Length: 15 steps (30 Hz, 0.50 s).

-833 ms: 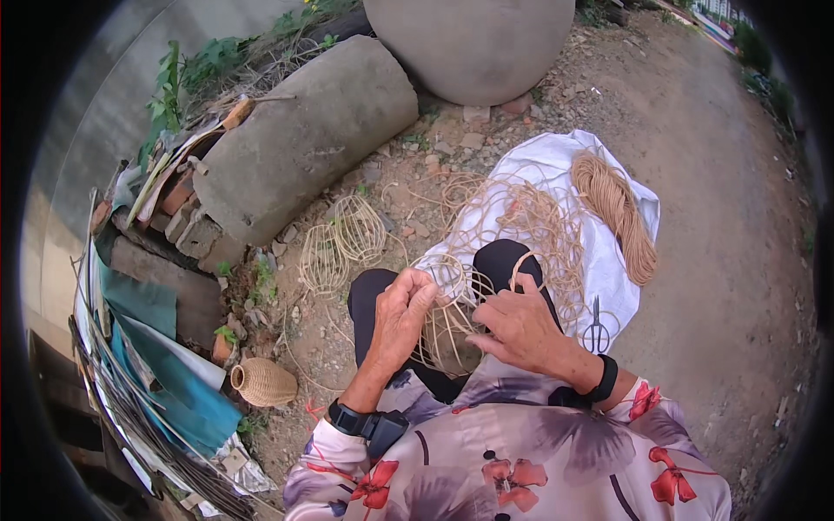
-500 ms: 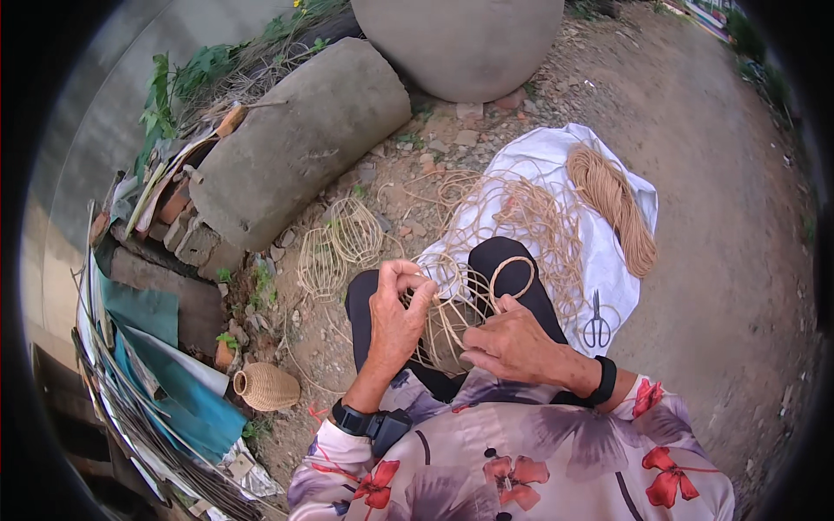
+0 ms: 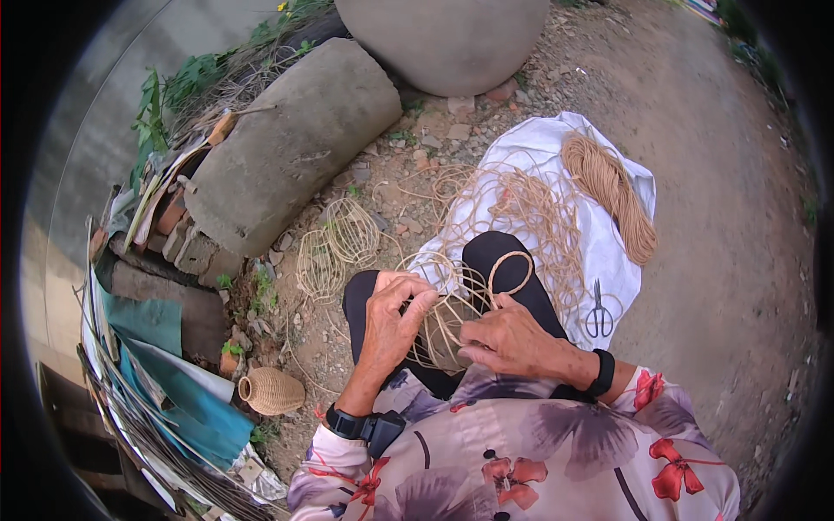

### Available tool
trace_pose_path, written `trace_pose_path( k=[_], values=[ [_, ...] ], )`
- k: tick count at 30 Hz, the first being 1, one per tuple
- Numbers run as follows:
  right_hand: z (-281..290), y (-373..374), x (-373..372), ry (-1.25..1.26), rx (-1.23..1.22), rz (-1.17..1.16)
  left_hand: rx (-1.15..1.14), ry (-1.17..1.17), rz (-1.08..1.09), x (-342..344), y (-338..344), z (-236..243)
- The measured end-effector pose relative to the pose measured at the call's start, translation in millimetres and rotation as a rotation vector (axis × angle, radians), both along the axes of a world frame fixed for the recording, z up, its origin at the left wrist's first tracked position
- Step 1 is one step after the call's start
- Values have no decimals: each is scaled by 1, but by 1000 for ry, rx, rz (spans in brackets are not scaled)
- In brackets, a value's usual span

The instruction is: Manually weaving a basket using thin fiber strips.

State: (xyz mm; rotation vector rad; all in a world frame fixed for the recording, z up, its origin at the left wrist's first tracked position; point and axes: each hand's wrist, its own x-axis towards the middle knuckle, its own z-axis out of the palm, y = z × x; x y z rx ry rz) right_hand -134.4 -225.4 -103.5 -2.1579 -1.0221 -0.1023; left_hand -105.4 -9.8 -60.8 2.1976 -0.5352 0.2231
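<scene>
Brown dirt ground (image 3: 712,260) bearing white plastic sheet (image 3: 610,271); loose tan cord tangle (image 3: 543,220) sprawling across sheet; thick tan cord coil (image 3: 605,187) resting along right side; pale slender-ribbed cane-like frame (image 3: 446,323) sitting between left hand (image 3: 391,317) and right hand (image 3: 511,337); left grip pinching frame's left side; right grip clamping round tan cord loop (image 3: 531,267); dark metal scissors (image 3: 599,319) lying on sheet's lower part.

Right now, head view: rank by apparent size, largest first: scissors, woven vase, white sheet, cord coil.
1. White sheet
2. Cord coil
3. Woven vase
4. Scissors

Apparent size only; distances to the camera differ.
</scene>
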Motion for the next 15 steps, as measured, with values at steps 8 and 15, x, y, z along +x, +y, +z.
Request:
trace_pose_path(
  k=[8, 15],
  values=[
    [-6, 2, 2, 4, -28, 1, 14, 132, -91, 13, 4, 4],
    [0, -2, 1, 19, 37, 3, 70, 133, -107, 13, 3, 5]
  ],
)
